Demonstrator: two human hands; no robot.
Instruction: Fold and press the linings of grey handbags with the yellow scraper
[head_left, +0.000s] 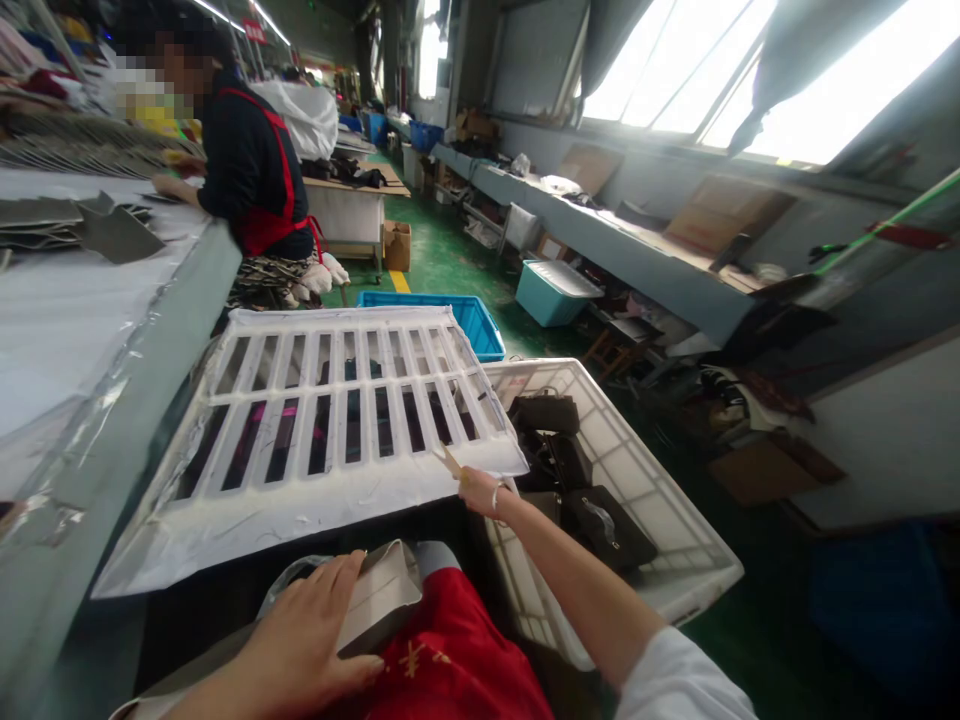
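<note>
Across my lap, over a red apron (465, 650), lies a grey bag (382, 590) with a pale inner face showing at its near end. My left hand (300, 625) is closed over it, fingers along the top and thumb at its side. Some clear plastic shows behind those fingers. My right hand (484, 492) is closed on a small pale, two-pronged pointed tool (448, 460), likely thread snips, above the corner of a white slatted rack (300, 505). Dark objects show through the slots.
A white plastic crate (652, 470) with dark bags (607, 525) stands at my right. Beyond the rack is a blue bin (480, 330). A long worktable (150, 330) runs along the left, where a co-worker (255, 170) works. A lidded teal box (555, 292) stands near the right bench.
</note>
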